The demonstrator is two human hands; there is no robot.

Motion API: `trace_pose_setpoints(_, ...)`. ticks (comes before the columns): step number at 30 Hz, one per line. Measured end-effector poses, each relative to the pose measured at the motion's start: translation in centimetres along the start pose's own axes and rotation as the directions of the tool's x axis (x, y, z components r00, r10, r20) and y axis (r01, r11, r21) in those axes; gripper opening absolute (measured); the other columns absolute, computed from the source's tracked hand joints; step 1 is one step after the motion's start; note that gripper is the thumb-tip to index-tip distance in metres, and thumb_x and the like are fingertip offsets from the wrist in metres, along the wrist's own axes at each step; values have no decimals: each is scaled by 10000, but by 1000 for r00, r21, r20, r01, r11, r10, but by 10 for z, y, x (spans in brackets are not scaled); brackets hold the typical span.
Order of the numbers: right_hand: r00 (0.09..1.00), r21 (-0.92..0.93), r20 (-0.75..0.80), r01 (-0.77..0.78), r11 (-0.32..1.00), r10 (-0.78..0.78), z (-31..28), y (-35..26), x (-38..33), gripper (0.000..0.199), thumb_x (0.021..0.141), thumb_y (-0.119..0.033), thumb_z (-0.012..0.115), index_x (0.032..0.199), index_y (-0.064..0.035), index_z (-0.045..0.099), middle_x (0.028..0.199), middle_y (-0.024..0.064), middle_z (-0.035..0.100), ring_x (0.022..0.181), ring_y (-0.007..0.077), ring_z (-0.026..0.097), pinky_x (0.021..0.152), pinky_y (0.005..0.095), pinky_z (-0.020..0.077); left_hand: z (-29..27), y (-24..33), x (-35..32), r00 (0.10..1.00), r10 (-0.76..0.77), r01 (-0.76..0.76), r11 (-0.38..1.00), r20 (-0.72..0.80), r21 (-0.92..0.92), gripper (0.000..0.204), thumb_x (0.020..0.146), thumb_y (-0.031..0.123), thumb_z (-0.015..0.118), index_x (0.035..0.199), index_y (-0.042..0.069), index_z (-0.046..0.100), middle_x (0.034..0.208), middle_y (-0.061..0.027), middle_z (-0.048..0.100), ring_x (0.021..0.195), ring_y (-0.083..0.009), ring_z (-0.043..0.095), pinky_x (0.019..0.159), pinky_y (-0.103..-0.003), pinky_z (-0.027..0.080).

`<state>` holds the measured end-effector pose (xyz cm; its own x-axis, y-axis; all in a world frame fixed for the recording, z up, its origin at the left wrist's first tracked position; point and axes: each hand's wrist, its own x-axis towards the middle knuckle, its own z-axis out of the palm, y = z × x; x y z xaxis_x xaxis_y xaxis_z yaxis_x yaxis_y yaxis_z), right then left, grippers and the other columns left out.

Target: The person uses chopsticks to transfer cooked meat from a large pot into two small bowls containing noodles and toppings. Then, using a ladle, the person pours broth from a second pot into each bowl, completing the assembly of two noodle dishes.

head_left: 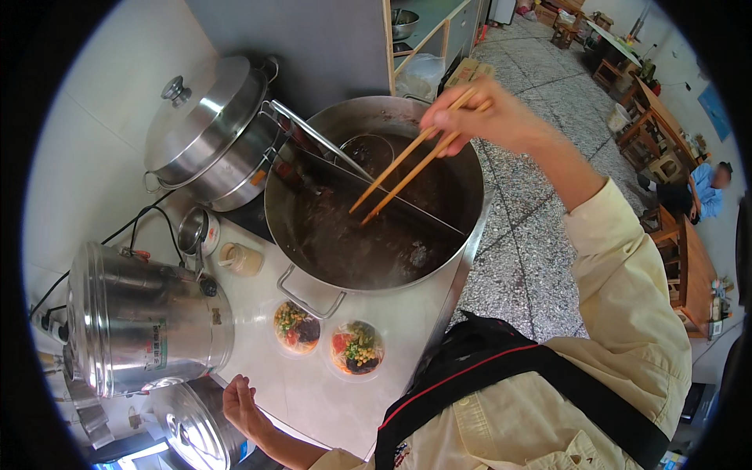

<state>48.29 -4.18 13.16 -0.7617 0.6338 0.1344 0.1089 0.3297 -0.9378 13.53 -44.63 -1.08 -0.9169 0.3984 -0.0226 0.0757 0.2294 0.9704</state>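
My right hand grips a pair of long wooden chopsticks above a wide steel pot. Their tips point down over the dark, steaming broth, close to the metal divider that splits the pot. Across the far compartment rests a wire strainer, its round rim in the liquid. My left hand hangs low over the counter's near left side, fingers curled together with nothing visible in them. Beyond it sit two clear bowls of food, one left and one right, topped with chopped greens.
Left of the pot stands a lidded steamer. A large steel drum and a small jar are on the white counter. A speckled floor lies to the right; a person in blue sits by tables.
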Motion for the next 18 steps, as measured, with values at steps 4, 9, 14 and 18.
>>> trace_pose_setpoints(4, 993, -83, -115, 30, 996, -39, -44, -15, -12, 277, 889, -207, 579, 986, 46, 634, 909, 112, 659, 774, 189, 670, 662, 255, 564, 9, 5, 8, 999, 15, -15, 1000, 32, -10, 232, 840, 221, 658, 926, 10, 616, 838, -36, 611, 766, -93, 544, 674, -242, 406)
trace_pose_setpoints(9, 985, -290, -148, -126, 949, 86, -77, 16, 0, 248, 887, -204, 583, 984, 16, 646, 872, 96, 663, 723, 147, 657, 617, 246, 547, 35, 41, 12, 990, 127, -131, 990, 59, 58, 232, 829, 215, 670, 904, 4, 609, 845, -35, 597, 784, -102, 522, 697, -248, 394)
trace_pose_setpoints(14, 997, -375, 69, 62, 925, -39, -81, 71, 34, 194, 869, -180, 598, 956, -18, 661, 834, 76, 677, 695, 158, 653, 624, 259, 519, 89, 106, 4, 973, 209, -223, 960, 97, 169, 201, 853, 208, 636, 906, 15, 622, 903, -47, 623, 823, -112, 554, 711, -246, 406)
trace_pose_setpoints(18, 947, -513, 300, 258, 818, -111, -69, 103, 62, 167, 843, -156, 612, 949, -35, 657, 810, 90, 681, 715, 178, 654, 641, 307, 500, 151, 162, -7, 936, 257, -302, 937, 239, 174, 198, 806, 144, 677, 921, 1, 601, 873, -42, 605, 767, -87, 521, 714, -215, 400)
